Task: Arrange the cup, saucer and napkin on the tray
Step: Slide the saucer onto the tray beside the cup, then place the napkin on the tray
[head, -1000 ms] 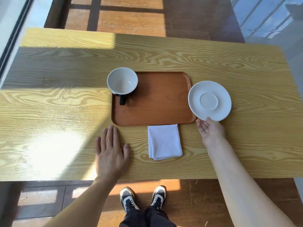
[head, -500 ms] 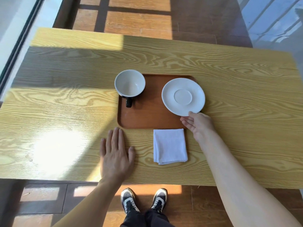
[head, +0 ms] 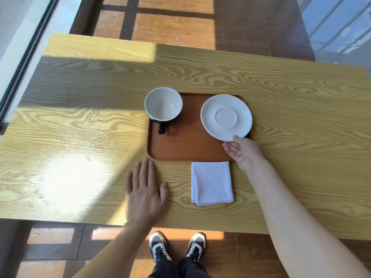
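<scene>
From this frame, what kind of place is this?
Probably a café or dining corner by a window, though a home is possible: a wooden table with a serving tray, cup and saucer, wood plank floor, and glazing casting sun patches.

We have a single head-worn view, looking steeply down from standing height over the near edge of the wooden table (head: pixel 281 93); shoes (head: pixel 176 247) show below.

Wooden table and floor

Pale grained table (head: pixel 281 101) half in sunlight; brown plank floor (head: pixel 176 23) beyond; dark-and-white sneakers (head: pixel 158 247) below near edge; window frame (head: pixel 26 57) at left.
</scene>
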